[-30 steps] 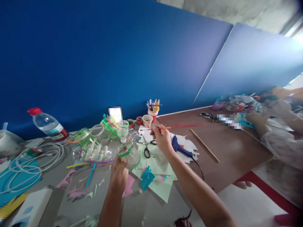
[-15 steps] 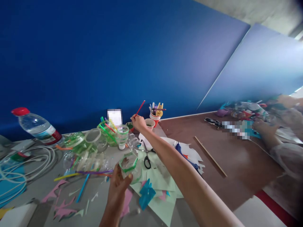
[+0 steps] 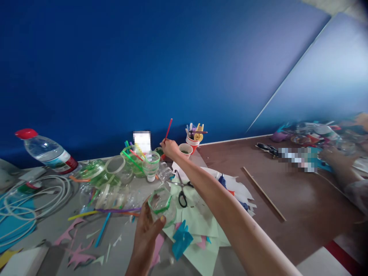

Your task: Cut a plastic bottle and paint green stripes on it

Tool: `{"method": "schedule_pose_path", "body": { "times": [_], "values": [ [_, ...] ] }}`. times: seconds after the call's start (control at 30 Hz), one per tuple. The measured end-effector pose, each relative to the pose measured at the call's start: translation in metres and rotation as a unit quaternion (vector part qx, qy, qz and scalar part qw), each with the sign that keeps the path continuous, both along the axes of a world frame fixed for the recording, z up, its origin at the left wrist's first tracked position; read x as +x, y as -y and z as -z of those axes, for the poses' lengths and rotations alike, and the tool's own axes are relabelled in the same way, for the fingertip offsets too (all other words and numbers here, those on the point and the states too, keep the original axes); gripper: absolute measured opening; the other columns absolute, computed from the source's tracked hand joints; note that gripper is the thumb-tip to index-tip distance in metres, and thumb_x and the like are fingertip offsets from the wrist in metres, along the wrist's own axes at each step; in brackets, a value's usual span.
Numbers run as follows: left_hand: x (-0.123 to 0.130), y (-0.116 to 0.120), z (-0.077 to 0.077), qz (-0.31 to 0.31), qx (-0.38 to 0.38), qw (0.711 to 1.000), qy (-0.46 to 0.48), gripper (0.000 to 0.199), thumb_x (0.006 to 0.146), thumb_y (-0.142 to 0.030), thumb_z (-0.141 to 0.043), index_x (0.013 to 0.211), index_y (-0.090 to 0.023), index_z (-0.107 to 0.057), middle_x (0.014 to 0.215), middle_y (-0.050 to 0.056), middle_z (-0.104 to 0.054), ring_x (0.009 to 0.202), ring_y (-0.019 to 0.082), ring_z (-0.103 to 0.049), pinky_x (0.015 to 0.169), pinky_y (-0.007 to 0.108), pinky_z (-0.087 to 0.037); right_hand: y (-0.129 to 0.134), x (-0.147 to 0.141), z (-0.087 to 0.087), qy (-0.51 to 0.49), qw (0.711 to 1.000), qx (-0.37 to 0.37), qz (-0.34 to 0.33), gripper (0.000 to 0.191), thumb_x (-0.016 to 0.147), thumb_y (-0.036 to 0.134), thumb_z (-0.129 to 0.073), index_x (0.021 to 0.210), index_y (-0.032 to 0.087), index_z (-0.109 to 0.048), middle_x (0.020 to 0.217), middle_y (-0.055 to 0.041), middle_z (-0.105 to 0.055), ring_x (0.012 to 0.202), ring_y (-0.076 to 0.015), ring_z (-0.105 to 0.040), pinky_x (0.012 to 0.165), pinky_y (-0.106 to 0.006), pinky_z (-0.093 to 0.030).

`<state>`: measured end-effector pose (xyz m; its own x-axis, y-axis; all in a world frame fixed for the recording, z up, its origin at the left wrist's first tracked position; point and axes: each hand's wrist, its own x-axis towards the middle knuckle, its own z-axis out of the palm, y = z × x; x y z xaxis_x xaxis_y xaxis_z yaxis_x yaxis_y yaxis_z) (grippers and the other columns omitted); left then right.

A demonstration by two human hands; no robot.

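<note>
My left hand is closed around a clear plastic cup, apparently cut from a bottle, with an uneven band of green along its rim. Farther off, my right hand pinches a thin red paintbrush over a small cup with green in it. The brush's lower end is hidden by the hand. Just right of that hand stands a paper cup with dark green contents. Below my right forearm lie scissors on pale green paper.
A red-capped bottle leans at the left beside coiled white cable. Cut bottles, straws and paper scraps cover the near left. A blue glue gun and wooden stick lie right. Another person's hand is far right.
The view has shifted slightly, so most things sit farther right. The red brush stands more upright in my right hand. My left hand keeps hold of the plastic cup.
</note>
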<state>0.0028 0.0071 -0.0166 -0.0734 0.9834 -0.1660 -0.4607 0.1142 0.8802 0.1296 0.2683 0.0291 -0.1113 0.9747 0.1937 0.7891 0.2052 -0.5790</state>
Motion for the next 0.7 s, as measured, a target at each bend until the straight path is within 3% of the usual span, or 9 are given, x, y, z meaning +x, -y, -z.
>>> {"method": "schedule_pose_path", "body": {
  "times": [0.3,0.47,0.57,0.67,0.7],
  "values": [
    [0.001,-0.003,-0.004,0.000,0.021,1.000,-0.006,0.064,0.063,-0.035,-0.079,0.121,-0.022,-0.056,0.130,0.011,-0.057,0.128,0.033,-0.046,0.103,0.043,-0.038,0.016,0.020,-0.021,-0.102,0.993,0.020,0.053,0.019,0.087,0.025,-0.052,0.078,0.017,-0.067,0.085,-0.0097,-0.072,0.085,-0.0212,-0.065,0.079,-0.029,-0.044],
    [0.004,-0.005,-0.006,-0.012,0.038,0.999,0.000,0.062,0.062,-0.036,-0.080,0.119,-0.024,-0.057,0.129,0.009,-0.058,0.129,0.032,-0.045,0.105,0.042,-0.036,0.037,0.028,-0.036,-0.193,0.978,0.019,0.071,0.022,0.086,0.028,-0.052,0.069,0.018,-0.062,0.064,-0.0033,-0.066,0.065,-0.0158,-0.062,0.067,-0.025,-0.045],
    [0.002,-0.006,-0.008,-0.024,0.039,0.999,0.019,0.058,0.065,-0.035,-0.078,0.118,-0.025,-0.057,0.129,0.008,-0.058,0.129,0.030,-0.045,0.105,0.042,-0.036,0.060,0.036,-0.046,-0.259,0.963,0.021,0.072,0.027,0.087,0.037,-0.048,0.072,0.018,-0.058,0.056,0.0000,-0.061,0.050,-0.0129,-0.055,0.053,-0.024,-0.043],
    [0.001,-0.006,-0.011,-0.022,0.032,0.999,0.039,0.055,0.066,-0.033,-0.077,0.117,-0.025,-0.059,0.126,0.007,-0.060,0.126,0.029,-0.048,0.103,0.041,-0.038,0.101,0.048,-0.053,-0.338,0.939,0.020,0.054,0.034,0.086,0.049,-0.044,0.076,0.019,-0.055,0.052,0.0023,-0.056,0.041,-0.0108,-0.047,0.044,-0.023,-0.038],
    [0.000,-0.006,-0.012,-0.020,0.031,0.998,0.043,0.054,0.066,-0.033,-0.077,0.116,-0.025,-0.059,0.125,0.007,-0.061,0.125,0.029,-0.049,0.103,0.041,-0.038,0.118,0.053,-0.053,-0.431,0.902,0.014,0.018,0.034,0.083,0.051,-0.050,0.074,0.018,-0.055,0.052,0.0020,-0.055,0.041,-0.0104,-0.046,0.044,-0.023,-0.037]
  ]
}}
